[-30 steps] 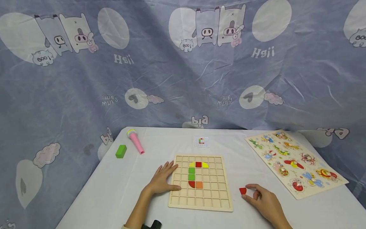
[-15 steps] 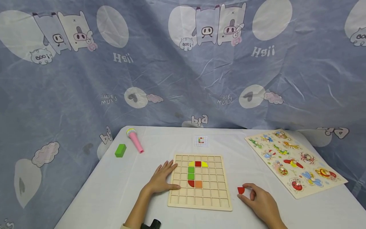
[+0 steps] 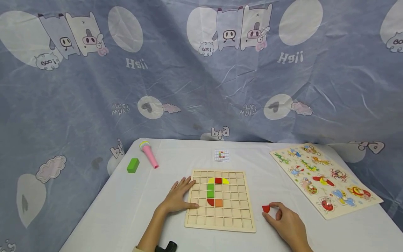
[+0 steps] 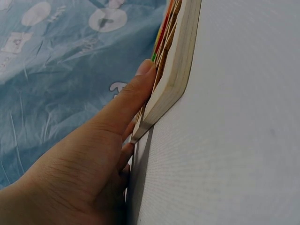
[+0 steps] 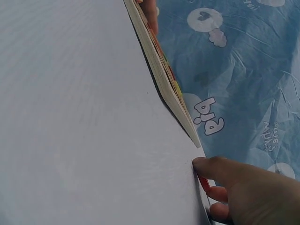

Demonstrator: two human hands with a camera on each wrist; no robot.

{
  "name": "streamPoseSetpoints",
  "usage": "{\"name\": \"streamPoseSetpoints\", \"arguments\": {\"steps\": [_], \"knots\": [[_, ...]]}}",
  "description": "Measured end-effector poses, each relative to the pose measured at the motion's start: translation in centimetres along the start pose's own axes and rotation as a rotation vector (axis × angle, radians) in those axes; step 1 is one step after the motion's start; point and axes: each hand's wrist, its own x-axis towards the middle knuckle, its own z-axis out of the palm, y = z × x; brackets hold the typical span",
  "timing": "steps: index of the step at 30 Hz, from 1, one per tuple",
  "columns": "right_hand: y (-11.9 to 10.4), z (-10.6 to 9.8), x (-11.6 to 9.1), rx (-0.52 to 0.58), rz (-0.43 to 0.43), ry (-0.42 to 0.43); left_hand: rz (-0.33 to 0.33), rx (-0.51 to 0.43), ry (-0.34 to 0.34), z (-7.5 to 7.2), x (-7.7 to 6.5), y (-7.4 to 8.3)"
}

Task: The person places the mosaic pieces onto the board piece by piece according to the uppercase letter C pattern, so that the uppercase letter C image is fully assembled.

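A wooden grid board (image 3: 231, 222) lies on the table in the head view, with yellow, red, green and orange tiles (image 3: 210, 187) in some of its squares. My left hand (image 3: 177, 199) rests on the board's left edge, fingers spread and thumb lying over the rim. In the left wrist view, the thumb (image 4: 133, 89) is on the board's top. To the right of the board, my right hand (image 3: 288, 224) pinches a red tile (image 3: 266, 209) with a rounded edge between thumb and index finger, close to the tabletop. In the right wrist view that tile (image 5: 204, 183) is mostly hidden by the fingers.
A small pattern card (image 3: 221, 156) lies behind the board. At the back left are a pink toy microphone (image 3: 149, 155) and a green block (image 3: 133, 165). An insect puzzle board (image 3: 327, 180) lies at the right. A patterned curtain (image 3: 195, 77) hangs behind the table.
Over the second, my right hand has shifted slightly left with the red tile, which has turned a little in its grip. The left hand stays on the board's edge.
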Motion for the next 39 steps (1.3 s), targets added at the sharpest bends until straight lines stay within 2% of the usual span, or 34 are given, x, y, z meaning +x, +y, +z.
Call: {"name": "streamPoseSetpoints", "arguments": {"steps": [5,9,17,20,24,32,39], "knots": [[0.0,0.2,0.1,0.016,-0.015,0.023,0.001,-0.001,0.0,0.1,0.0,0.0],[-0.2,0.5,0.2,0.062,-0.04,0.074,-0.002,-0.003,0.0,0.0,0.0,0.0],[-2.2,1.2,0.5,0.144,-0.129,0.192,-0.004,0.006,-0.002,-0.2,0.0,0.1],[-3.4,1.7,0.4,0.164,-0.159,0.188,-0.001,0.002,-0.003,-0.2,0.0,0.1],[-5.0,2.7,0.3,0.171,-0.188,0.137,0.0,-0.003,-0.005,-0.1,0.0,0.1],[-6.9,4.7,0.1,0.13,-0.192,0.055,-0.004,0.002,-0.013,0.2,0.2,0.1],[-7.5,5.3,0.4,0.061,-0.255,0.115,0.001,0.005,-0.007,0.0,0.1,0.1]]}}
